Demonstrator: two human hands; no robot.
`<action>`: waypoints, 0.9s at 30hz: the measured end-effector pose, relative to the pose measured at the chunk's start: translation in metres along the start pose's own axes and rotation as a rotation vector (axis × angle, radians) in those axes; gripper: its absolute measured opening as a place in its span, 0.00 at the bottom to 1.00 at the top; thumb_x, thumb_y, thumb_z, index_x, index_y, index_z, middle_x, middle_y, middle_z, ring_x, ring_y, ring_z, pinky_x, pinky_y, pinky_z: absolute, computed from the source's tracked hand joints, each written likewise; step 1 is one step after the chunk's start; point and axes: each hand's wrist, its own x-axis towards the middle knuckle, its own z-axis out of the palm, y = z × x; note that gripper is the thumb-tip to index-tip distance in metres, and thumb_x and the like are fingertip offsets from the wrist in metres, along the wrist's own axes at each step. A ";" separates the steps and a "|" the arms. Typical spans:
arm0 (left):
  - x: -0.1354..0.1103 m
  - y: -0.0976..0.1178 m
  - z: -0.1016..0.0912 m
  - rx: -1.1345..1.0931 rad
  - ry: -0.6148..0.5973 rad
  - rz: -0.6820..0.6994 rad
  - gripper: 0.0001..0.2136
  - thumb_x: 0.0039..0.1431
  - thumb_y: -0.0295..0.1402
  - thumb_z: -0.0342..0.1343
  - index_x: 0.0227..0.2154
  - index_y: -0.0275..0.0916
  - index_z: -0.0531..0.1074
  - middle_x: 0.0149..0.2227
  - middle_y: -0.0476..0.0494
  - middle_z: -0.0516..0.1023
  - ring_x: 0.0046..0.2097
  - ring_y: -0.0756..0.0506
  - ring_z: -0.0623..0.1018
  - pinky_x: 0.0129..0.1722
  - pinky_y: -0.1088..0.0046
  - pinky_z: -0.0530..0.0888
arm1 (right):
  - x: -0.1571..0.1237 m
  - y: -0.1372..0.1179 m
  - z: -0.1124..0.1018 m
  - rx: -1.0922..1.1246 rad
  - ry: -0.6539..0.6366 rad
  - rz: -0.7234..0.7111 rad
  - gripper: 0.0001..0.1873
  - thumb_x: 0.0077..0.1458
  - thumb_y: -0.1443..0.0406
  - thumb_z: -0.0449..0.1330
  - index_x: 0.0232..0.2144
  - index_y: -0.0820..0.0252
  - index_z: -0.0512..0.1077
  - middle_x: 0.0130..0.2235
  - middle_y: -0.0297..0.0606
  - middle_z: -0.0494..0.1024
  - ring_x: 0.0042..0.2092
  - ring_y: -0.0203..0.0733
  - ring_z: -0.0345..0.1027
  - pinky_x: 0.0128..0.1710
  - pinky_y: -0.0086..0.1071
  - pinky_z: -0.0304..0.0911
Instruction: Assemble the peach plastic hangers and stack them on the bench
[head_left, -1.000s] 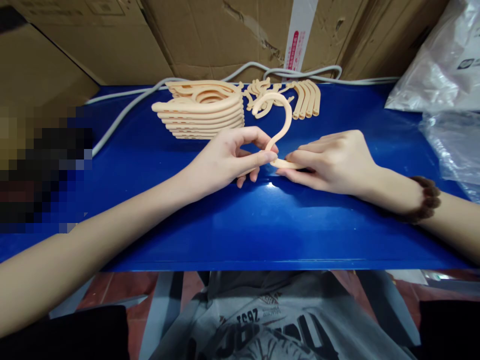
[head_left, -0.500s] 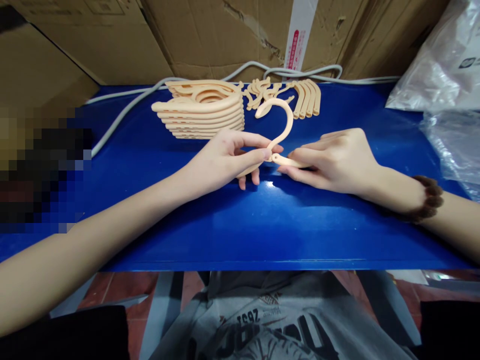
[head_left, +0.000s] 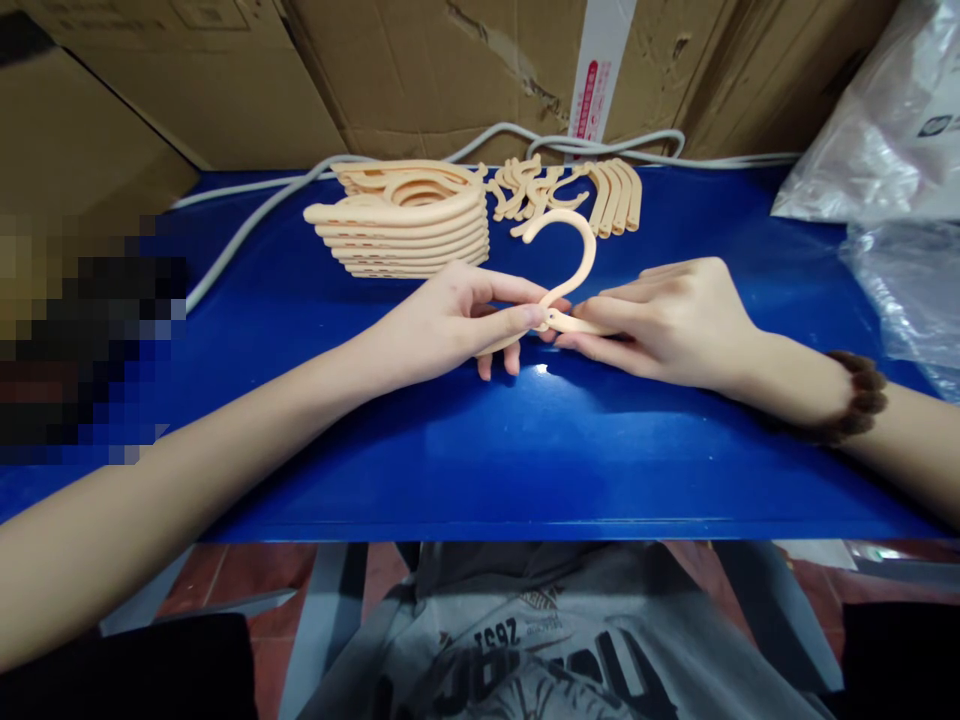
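My left hand (head_left: pixel 450 325) pinches the foot of a peach plastic hook (head_left: pixel 574 255) between thumb and forefinger. The hook curves up and away over the blue table (head_left: pixel 480 450). My right hand (head_left: pixel 667 320) is closed on the peach hanger body (head_left: pixel 574 324), most of which is hidden under both hands. The hook's foot meets the body right between my fingertips. Behind my hands stands a stack of peach hangers (head_left: pixel 405 220), with a pile of loose hooks (head_left: pixel 570 190) to its right.
A grey cable (head_left: pixel 247 225) runs along the back of the table in front of cardboard boxes (head_left: pixel 450 70). Clear plastic bags (head_left: pixel 892 150) lie at the right. A blurred patch covers the left edge. A beaded bracelet (head_left: pixel 855 395) is on my right wrist.
The hook has tipped to the right and dropped lower, its foot sinking toward the hanger body. Both hands stay in nearly the same place.
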 end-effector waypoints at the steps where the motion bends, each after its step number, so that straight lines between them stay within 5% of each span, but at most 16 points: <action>1: 0.000 -0.001 0.000 -0.002 -0.009 0.002 0.12 0.64 0.35 0.59 0.45 0.36 0.82 0.25 0.48 0.79 0.24 0.53 0.77 0.21 0.85 0.72 | 0.000 0.000 0.000 0.006 0.007 -0.002 0.32 0.71 0.46 0.42 0.37 0.57 0.79 0.30 0.36 0.81 0.26 0.36 0.65 0.28 0.35 0.42; 27: -0.003 0.003 0.009 -0.065 0.131 0.003 0.11 0.67 0.34 0.56 0.46 0.34 0.77 0.29 0.48 0.79 0.27 0.52 0.79 0.23 0.82 0.76 | 0.000 0.001 0.000 0.002 0.058 0.046 0.30 0.71 0.47 0.44 0.35 0.56 0.78 0.28 0.35 0.80 0.30 0.40 0.71 0.28 0.35 0.43</action>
